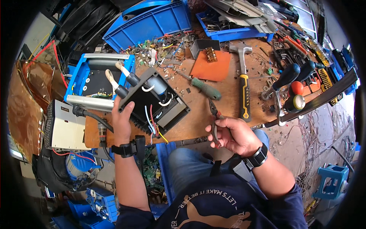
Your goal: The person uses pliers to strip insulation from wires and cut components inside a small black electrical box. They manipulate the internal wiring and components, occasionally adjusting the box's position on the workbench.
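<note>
Head | left hand point(122, 119) extended forward, gripping black housing point(157, 100) | right hand point(235, 136) curled around pliers point(214, 111)

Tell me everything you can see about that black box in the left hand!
The black box looks like hard plastic, with an open side showing a silver cylinder with a blue end. Loose wires in red, white and yellow dangle out. Two pale-sleeved cables join its upper left. It's tilted, near the workbench's front edge; the left hand grips its left corner.
</note>
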A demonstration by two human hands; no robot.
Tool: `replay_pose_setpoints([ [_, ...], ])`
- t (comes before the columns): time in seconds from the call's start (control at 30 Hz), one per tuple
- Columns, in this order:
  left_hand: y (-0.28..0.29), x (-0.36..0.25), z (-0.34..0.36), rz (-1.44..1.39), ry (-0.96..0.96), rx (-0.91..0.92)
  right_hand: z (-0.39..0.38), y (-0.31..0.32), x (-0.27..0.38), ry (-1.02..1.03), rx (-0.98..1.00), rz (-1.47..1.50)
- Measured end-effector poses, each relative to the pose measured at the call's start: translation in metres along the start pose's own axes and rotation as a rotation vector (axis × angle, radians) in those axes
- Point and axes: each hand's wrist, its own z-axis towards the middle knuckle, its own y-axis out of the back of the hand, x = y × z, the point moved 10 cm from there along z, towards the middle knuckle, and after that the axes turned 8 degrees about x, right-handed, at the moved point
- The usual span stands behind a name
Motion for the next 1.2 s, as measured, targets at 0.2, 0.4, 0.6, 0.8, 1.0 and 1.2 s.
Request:
replay_pose_setpoints([
  [0.2, -0.002, -0.003, -0.002, 0.019, -0.002, 0.011, 0.002, 0.002, 0.019, 0.061, 0.002, -0.038],
  [0.4, 0.000, -0.002, 0.001, 0.021, 0.003, 0.005, 0.001, 0.004, 0.016, 0.054, 0.015, -0.029],
  [0.6, -0.005, -0.007, -0.002, 0.020, -0.014, 0.006, -0.001, 0.005, 0.008, 0.046, 0.025, -0.010],
  [0.8, -0.002, -0.001, 0.000, 0.006, -0.003, 0.014, -0.002, 0.003, 0.005, 0.020, 0.008, -0.075],
  [1.0, -0.002, -0.003, 0.000, 0.024, -0.003, 0.022, -0.007, -0.007, 0.004, 0.060, 0.042, -0.200],
  [1.2, -0.001, -0.008, -0.002, 0.106, 0.002, -0.015, -0.012, -0.010, -0.009, -0.011, 0.031, -0.221],
])
